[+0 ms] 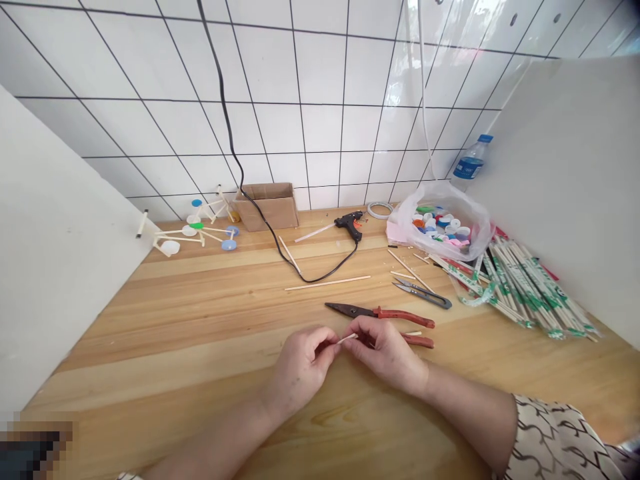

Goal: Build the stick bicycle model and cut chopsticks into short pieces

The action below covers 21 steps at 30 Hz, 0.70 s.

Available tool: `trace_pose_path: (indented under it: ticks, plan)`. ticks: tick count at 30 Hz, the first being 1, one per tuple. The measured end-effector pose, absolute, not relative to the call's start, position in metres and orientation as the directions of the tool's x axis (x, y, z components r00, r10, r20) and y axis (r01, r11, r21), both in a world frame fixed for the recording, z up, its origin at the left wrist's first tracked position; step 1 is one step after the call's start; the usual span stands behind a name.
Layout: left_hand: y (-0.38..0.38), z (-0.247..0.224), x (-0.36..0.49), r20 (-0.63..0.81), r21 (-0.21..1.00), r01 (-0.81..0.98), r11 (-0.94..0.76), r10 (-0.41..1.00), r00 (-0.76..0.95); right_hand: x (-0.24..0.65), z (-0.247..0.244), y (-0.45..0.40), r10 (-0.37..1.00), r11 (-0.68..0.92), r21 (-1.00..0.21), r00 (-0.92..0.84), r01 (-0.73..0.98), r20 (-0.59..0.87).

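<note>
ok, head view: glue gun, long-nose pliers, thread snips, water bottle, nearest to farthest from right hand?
1. Long-nose pliers: partly hidden by right hand.
2. Thread snips: beyond, right.
3. Glue gun: back, slightly left.
4. Water bottle: back right.

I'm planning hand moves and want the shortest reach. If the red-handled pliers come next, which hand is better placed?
Probably the right hand: it covers part of the pliers, and their handles point toward its side. The left hand is farther away.
</note>
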<state>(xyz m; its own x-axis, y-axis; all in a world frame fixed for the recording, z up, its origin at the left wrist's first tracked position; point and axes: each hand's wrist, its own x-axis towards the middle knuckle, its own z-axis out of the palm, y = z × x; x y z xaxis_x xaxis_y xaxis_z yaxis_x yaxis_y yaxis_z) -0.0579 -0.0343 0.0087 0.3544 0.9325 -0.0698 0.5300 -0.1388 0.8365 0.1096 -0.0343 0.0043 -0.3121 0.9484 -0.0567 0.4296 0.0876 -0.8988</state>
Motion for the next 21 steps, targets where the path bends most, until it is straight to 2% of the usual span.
trace_pose_path:
  ticks: [5,10,14,17,21]
  plan:
    - [-0.03,0.007,-0.062,0.025,0.743,0.613,-0.27,0.926,0.378,0.117,0.008,-0.033,0.937,0.23,-0.822,-0.345,0.52,0.044]
    - [-0.027,0.007,-0.064,-0.013,0.675,0.691,-0.256,0.933,0.359,0.124,0.01,-0.03,0.925,0.29,-0.76,-0.374,0.581,0.067]
    - [-0.026,0.009,-0.064,-0.023,0.655,0.716,-0.242,0.941,0.339,0.126,0.008,-0.028,0.875,0.424,-0.681,-0.465,0.597,0.137]
    - [-0.026,0.008,-0.063,-0.004,0.611,0.744,-0.271,0.939,0.344,0.127,0.007,-0.026,0.843,0.496,-0.635,-0.504,0.592,0.189]
    - [-0.026,0.006,-0.062,0.044,0.528,0.781,-0.333,0.929,0.366,0.13,0.003,-0.021,0.849,0.503,-0.597,-0.486,0.625,0.206]
